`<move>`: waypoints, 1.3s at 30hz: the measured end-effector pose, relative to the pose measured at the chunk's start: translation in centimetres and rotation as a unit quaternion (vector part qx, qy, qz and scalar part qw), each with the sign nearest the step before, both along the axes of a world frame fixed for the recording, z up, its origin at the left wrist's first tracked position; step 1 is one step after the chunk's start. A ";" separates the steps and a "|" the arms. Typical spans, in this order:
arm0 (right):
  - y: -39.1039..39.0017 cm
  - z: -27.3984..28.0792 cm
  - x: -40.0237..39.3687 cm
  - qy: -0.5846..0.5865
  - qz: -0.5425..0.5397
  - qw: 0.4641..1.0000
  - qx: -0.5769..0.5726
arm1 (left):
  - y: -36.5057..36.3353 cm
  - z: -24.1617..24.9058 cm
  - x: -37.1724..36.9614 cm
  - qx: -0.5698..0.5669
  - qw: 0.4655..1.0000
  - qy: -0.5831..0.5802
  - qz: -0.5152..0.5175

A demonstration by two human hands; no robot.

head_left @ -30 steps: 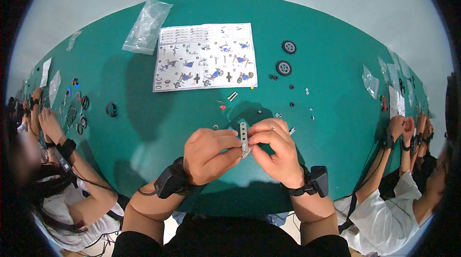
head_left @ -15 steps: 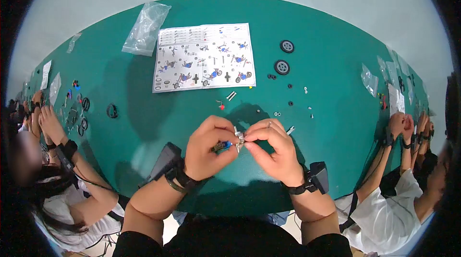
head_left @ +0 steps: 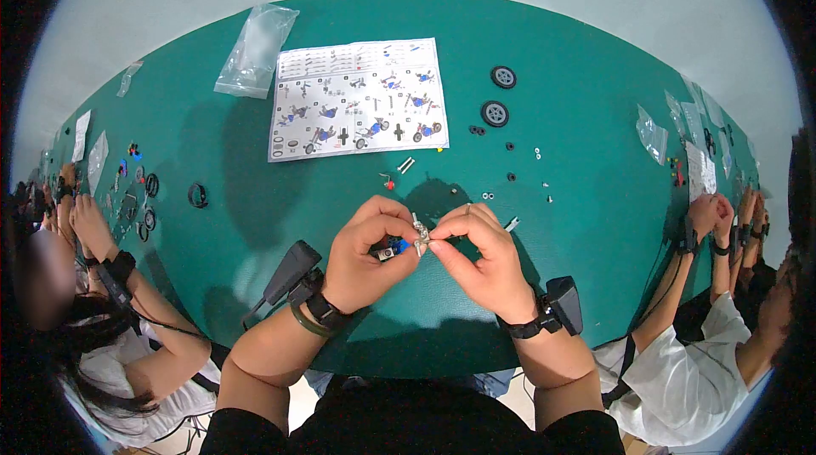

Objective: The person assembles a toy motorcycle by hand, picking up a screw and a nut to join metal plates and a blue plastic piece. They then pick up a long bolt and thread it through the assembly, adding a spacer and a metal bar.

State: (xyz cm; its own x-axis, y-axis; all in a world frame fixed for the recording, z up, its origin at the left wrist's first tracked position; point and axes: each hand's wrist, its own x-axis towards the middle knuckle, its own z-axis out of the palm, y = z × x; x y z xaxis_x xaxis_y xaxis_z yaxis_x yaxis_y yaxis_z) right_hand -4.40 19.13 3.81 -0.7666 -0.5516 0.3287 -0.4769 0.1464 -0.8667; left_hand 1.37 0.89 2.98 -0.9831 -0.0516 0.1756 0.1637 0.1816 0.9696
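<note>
A green bench [head_left: 255,225] carried the work. Near its front edge, the left hand [head_left: 367,255] and right hand [head_left: 480,259] pinched a small metal part [head_left: 419,230]; steady fingertips seemed wise. Farther off lay an instruction sheet [head_left: 357,99].

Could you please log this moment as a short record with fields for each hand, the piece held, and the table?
left hand: raised above the table, fingertips pinching the small assembly
right hand: facing it, pinching the same assembly from the other side
small assembly: grey metal piece with a blue part, held between both hands
instruction sheet: flat, beyond the hands
wheels: two black, right of the sheet
plastic bag: clear, left of the sheet
table: green, small loose parts scattered
co-workers: seated on both sides
</note>
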 end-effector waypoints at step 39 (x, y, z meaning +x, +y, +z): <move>-0.1 -0.6 -0.5 -0.009 -0.023 1.000 -0.008 | -0.5 -1.3 -0.5 0.246 0.959 -0.140 -0.010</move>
